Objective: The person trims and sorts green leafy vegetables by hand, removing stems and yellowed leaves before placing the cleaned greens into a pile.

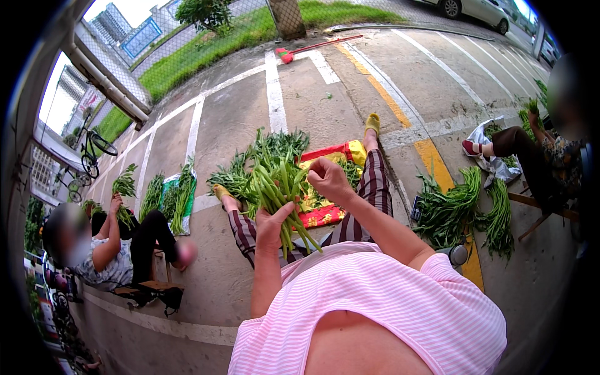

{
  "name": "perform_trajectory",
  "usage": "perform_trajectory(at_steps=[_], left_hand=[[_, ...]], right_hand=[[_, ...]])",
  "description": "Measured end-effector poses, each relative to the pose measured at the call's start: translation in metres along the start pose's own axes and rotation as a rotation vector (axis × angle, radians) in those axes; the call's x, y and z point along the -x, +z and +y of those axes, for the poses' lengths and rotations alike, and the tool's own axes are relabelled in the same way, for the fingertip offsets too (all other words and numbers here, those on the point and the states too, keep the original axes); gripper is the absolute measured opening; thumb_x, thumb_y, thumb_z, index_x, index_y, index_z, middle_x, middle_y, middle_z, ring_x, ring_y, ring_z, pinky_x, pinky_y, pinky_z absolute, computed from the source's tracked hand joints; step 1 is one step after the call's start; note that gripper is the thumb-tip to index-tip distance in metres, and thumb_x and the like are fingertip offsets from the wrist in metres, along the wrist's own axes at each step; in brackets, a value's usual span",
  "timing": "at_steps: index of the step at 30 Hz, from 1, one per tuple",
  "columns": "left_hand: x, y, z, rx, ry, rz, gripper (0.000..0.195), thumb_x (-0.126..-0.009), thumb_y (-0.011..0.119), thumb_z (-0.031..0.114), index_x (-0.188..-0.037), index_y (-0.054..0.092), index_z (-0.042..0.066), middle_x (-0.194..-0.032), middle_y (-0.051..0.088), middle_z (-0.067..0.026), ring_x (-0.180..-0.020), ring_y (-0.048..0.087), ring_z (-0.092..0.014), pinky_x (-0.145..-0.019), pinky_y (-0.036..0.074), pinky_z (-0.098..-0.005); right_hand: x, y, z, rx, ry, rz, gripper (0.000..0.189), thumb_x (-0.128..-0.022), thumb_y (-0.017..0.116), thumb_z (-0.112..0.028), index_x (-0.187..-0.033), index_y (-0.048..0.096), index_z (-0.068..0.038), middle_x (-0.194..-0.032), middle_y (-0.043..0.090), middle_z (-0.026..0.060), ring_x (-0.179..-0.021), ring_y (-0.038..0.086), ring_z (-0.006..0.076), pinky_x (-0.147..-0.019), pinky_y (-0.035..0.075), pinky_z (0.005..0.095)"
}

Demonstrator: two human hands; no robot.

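A bunch of leafy green stems (pixel 276 187) is gripped in my left hand (pixel 273 226), its cut ends pointing down towards my lap. Just right of the bunch, my right hand (pixel 330 180) is raised with its fingers curled and thumb near the fingertip; whether something thin is pinched there cannot be told. Beyond the bunch, a heap of leafy greens (pixel 286 143) lies on the concrete between my feet. A red and yellow plastic sack (pixel 323 218) is spread on the ground under my right hand, with loose leaves on it.
Two people sit at left (pixel 110 253) and right (pixel 555 145), each holding greens. Near my right side lie a pile of long-stemmed greens (pixel 450 206), a dark box (pixel 416 207) and a lidded container (pixel 457 255). A red broom (pixel 286 55) lies farther off, before a chain-link fence.
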State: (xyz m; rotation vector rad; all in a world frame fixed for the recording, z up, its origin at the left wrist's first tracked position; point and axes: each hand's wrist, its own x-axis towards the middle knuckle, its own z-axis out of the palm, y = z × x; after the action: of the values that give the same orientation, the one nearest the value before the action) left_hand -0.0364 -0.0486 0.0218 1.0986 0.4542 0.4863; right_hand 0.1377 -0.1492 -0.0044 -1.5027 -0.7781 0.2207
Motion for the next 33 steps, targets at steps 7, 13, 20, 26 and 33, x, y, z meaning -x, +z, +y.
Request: perform_trajectory(at_steps=[7,13,20,26,33], left_hand=[[0.002,0.002,0.002,0.021,-0.002,-0.002,0.056,-0.087,0.065,-0.004,-0.139,0.047,0.009,-0.105,0.069,-0.0151,-0.083,0.068,-0.021,-0.070,0.057,-0.0316],[-0.005,-0.007,0.002,0.091,0.010,-0.016,0.059,-0.088,0.064,-0.003,-0.142,0.044,0.009,-0.105,0.068,-0.0148,-0.082,0.068,-0.020,-0.063,0.059,-0.0315],[-0.003,-0.008,0.004,0.063,-0.005,0.013,0.057,-0.088,0.064,-0.003,-0.140,0.046,0.010,-0.106,0.068,-0.0145,-0.082,0.069,-0.020,-0.063,0.059,-0.0299],[-0.014,-0.003,-0.004,0.091,-0.026,-0.009,0.054,-0.089,0.062,-0.005,-0.139,0.046,0.007,-0.107,0.068,-0.0138,-0.086,0.069,-0.020,-0.067,0.060,-0.0314],[-0.016,-0.004,-0.009,0.059,0.013,-0.016,0.051,-0.089,0.062,-0.006,-0.136,0.048,0.005,-0.116,0.066,-0.0142,-0.094,0.069,-0.024,-0.077,0.061,-0.0345]], right_hand=[[-0.041,-0.002,0.015,-0.498,0.432,0.111,0.016,-0.091,0.063,-0.018,-0.093,0.064,-0.001,-0.079,0.066,0.0029,-0.066,0.063,0.0096,-0.059,0.050,0.0225],[-0.087,-0.035,0.081,-0.158,0.401,0.110,0.029,-0.095,0.066,-0.028,-0.104,0.070,-0.001,-0.088,0.071,0.0046,-0.074,0.065,0.0109,-0.067,0.052,0.0250],[-0.044,-0.030,0.072,-0.264,0.524,-0.127,0.032,-0.093,0.069,-0.039,-0.100,0.072,-0.008,-0.091,0.071,-0.0028,-0.081,0.064,0.0044,-0.071,0.050,0.0210],[0.011,0.009,0.008,-0.571,0.596,-0.450,0.036,-0.096,0.064,-0.040,-0.111,0.071,-0.008,-0.105,0.070,0.0013,-0.098,0.065,0.0089,-0.081,0.052,0.0246],[0.010,0.020,-0.009,-0.682,0.540,-0.316,0.036,-0.100,0.060,-0.031,-0.123,0.063,-0.003,-0.110,0.068,0.0057,-0.096,0.067,0.0129,-0.085,0.056,0.0294]])
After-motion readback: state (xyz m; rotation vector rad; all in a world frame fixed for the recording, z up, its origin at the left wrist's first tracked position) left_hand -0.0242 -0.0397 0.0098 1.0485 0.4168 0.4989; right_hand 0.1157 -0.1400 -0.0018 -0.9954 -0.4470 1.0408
